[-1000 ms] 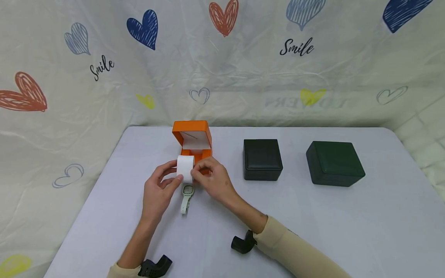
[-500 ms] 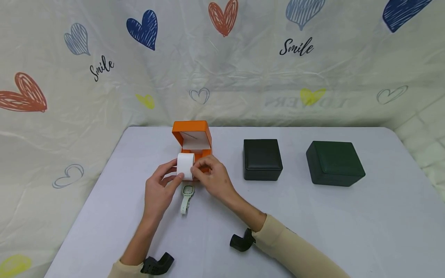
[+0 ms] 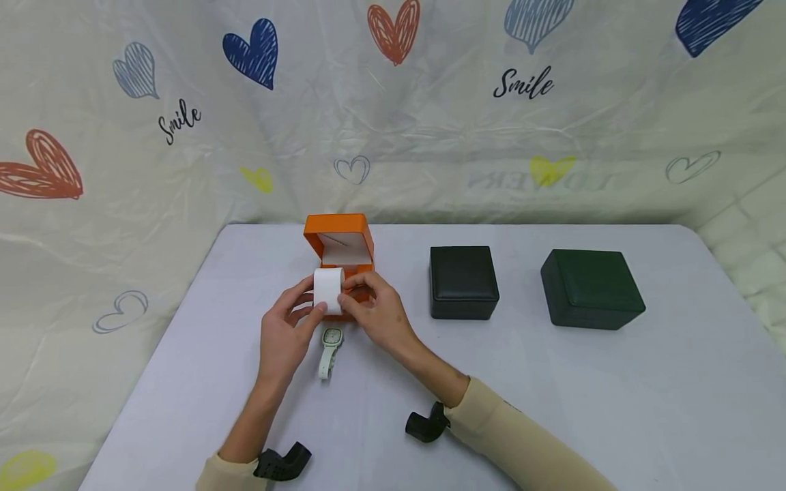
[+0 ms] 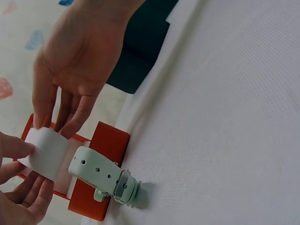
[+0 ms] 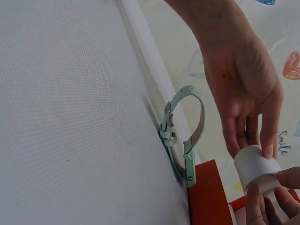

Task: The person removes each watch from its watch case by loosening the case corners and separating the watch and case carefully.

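Observation:
An orange watch box [image 3: 335, 224] stands with its lid raised at the back of the table. Just over its base is a white, curved, hollow watch cuff [image 3: 328, 290], held between both hands. My left hand [image 3: 285, 337] grips its left side with thumb and fingers. My right hand [image 3: 382, 314] pinches its right edge. The box's interior is partly hidden by the hands and cuff. In front of the box, a pale green wristwatch [image 3: 330, 349] lies on the table, strap buckled into a loop [image 5: 200, 108], touched by neither hand.
To the right of the orange box stand a closed black box [image 3: 464, 281] and, farther right, a closed dark green box [image 3: 592, 288]. The white tabletop [image 3: 522, 402] ends at a patterned curtain behind. Black cameras [image 3: 284, 462] sit at both wrists.
Both hands have moved slightly away from me with the white cuff, bringing it farther over the box base and away from the watch. The watch and the boxes stay put.

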The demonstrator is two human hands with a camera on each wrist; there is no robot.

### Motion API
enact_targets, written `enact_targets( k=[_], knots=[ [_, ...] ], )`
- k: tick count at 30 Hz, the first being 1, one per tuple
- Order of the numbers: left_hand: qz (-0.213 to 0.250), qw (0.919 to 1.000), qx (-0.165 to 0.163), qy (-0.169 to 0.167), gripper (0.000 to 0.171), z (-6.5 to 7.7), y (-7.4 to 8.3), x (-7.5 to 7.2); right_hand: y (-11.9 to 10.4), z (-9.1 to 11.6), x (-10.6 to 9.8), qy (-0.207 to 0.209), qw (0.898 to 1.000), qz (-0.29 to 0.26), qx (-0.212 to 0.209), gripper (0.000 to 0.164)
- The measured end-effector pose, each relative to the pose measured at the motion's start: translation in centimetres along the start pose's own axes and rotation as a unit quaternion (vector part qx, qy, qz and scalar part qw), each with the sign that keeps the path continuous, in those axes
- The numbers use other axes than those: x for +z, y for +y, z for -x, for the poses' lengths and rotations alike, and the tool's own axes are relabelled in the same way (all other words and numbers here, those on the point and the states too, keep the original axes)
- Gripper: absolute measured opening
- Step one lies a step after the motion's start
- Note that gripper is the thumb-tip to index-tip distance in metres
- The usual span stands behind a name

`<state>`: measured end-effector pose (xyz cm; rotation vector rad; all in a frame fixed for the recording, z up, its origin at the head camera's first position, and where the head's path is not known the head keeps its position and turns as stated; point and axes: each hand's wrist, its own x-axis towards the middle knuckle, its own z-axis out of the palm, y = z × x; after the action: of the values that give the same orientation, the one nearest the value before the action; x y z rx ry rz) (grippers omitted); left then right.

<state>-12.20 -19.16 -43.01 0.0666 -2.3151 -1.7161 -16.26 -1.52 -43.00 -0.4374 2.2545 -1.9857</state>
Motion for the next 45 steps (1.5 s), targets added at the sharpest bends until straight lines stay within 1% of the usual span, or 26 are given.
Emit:
enact_targets(
  k=[4, 8, 11, 20, 28, 36, 45],
  knots=[
    [0.002, 1.0000, 0.003, -0.001, 0.052, -0.1, 0.0, 0.1, 0.1, -0.1, -0.1, -0.001, 1.000, -0.008, -0.001, 0.026],
    [0.000, 1.0000, 0.002, 0.000, 0.052, -0.2, -0.1, 0.2, 0.1, -0.2, -0.1, 0.002, 1.000, -0.014, -0.012, 0.027],
    [-0.004, 1.0000, 0.000, 0.000, 0.052, -0.3, -0.1, 0.3, 0.2, -0.2, -0.2, 0.004, 1.000, -0.012, -0.018, 0.027],
    [-0.014, 0.9999, -0.008, -0.003, 0.052, -0.6, -0.3, 0.5, 0.3, -0.2, -0.3, 0.003, 1.000, -0.006, -0.018, 0.028],
    [-0.018, 0.9998, -0.008, -0.005, 0.052, -0.8, -0.6, 0.7, 0.6, -0.3, -0.4, 0.003, 1.000, -0.003, -0.015, 0.030],
    [-0.034, 0.9992, -0.021, -0.005, 0.053, -0.8, -0.7, 0.9, 0.9, -0.4, -0.4, 0.004, 1.000, 0.010, -0.009, 0.030],
    [-0.035, 0.9990, -0.025, -0.009, 0.053, -1.0, -0.7, 1.1, 0.8, -0.4, -0.7, 0.000, 1.000, 0.003, 0.001, 0.032]
  ],
)
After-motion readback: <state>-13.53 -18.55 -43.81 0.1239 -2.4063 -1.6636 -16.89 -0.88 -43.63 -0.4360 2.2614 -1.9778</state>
